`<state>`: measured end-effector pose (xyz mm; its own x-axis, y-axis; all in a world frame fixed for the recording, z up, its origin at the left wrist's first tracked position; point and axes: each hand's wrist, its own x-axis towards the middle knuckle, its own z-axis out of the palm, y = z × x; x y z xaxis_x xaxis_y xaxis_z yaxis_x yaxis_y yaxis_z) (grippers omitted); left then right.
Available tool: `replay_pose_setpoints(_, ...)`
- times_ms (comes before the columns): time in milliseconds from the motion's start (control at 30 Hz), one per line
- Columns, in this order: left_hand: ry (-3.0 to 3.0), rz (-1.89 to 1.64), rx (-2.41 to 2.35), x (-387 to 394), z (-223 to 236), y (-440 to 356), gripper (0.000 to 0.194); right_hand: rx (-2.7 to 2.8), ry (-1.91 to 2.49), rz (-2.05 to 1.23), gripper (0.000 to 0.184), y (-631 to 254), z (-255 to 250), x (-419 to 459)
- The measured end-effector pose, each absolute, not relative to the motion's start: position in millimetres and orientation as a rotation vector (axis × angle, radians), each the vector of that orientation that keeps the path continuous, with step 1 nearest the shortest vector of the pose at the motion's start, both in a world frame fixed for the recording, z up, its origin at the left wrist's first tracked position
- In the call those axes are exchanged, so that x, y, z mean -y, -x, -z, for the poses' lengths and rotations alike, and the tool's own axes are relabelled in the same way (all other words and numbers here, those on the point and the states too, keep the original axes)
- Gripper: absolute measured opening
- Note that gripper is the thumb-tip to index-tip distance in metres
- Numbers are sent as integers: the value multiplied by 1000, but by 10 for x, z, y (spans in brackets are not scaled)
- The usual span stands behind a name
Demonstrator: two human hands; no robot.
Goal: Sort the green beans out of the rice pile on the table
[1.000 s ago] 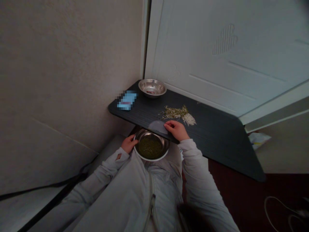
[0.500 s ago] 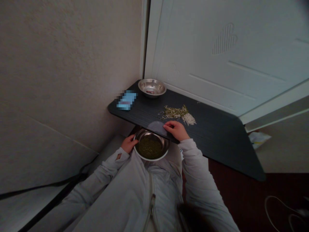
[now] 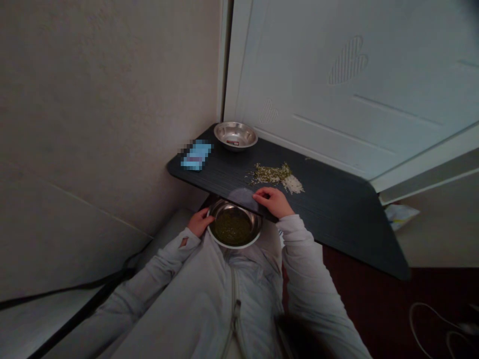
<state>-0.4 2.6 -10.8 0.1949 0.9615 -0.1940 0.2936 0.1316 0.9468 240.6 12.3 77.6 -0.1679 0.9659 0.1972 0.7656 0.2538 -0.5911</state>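
Observation:
In my lap sits a metal bowl (image 3: 254, 238) with small green grains (image 3: 232, 227), perhaps mung beans, in its bottom. My left hand (image 3: 199, 222) grips its left rim, thumb over the edge. Above the bowl, at the dark table's near edge, a thin translucent disc (image 3: 240, 195) lies partly under the fingertips of my right hand (image 3: 273, 200), which pinch its right side. Just beyond, a mixed heap of green and white grains (image 3: 270, 174) spreads on the table, with a whiter pile of rice-like grains (image 3: 294, 185) at its right.
A second metal bowl (image 3: 235, 135) stands at the back left of the dark table (image 3: 337, 219). A blurred blue item (image 3: 197, 155) lies near the left corner. A wall borders the left, a white door (image 3: 318, 89) the back. A white cable (image 3: 415, 324) is on the floor at right.

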Motion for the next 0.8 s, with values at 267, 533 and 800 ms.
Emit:
replay_pose_setpoints(267, -1346, -803, -1298, -22, 111, 1, 38, 1924, 1589, -519, 25, -2399, -771, -118)
replay_pose_setpoints(533, -1331, -799, -1293, -19, 120, -2, 41, 1786, 1600, -529, 20, -2393, -765, -114)
replay_pose_setpoints(800, -1356, -790, -1300, -15, 82, -1, 40, 1568, 1535, -622, 21, -2451, -739, -148)
